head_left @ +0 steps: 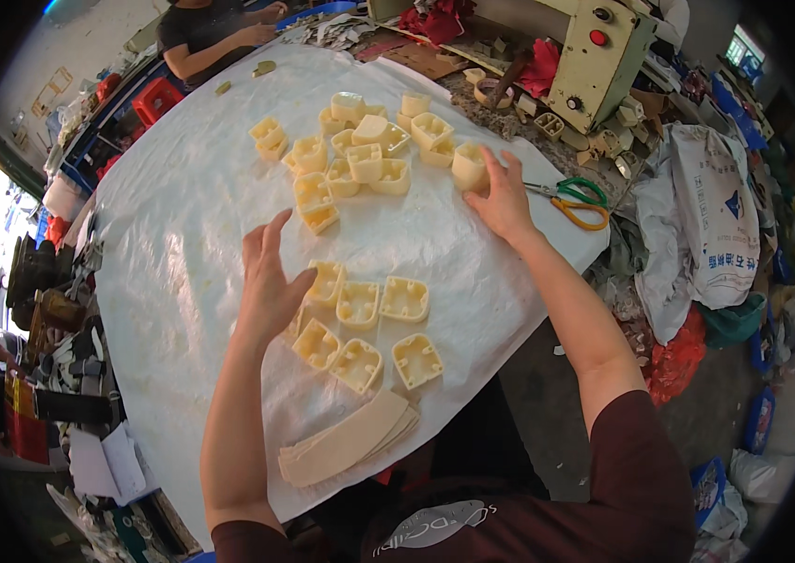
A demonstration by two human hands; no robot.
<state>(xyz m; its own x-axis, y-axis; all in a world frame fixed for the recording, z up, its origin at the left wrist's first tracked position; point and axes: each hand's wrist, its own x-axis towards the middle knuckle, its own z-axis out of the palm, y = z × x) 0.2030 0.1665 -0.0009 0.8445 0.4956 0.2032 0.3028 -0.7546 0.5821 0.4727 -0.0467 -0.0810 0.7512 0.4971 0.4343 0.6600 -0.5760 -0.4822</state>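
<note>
My left hand [269, 280] is open over the white sheet, fingers apart. Its thumb is beside a cream plastic shell [326, 281], and I cannot tell if they touch. On the right, the thumb and fingers of my right hand [506, 199] close around a cream plastic block [469, 166] at the edge of a pile. That pile holds several hollow cream pieces [366, 162], some stacked, others tipped. Closer to me lie several open shells with rounded corners, among them one shell [404, 298] facing up. A fanned stack of beige strips [349, 439] rests at the near edge.
White sheeting [191, 253] covers the table. Scissors [574, 202] with green and orange handles lie at its right edge. Behind stands a beige machine [595, 70] with a red button. White sacks [712, 216] hang at right. Another person [210, 42] works at the far left.
</note>
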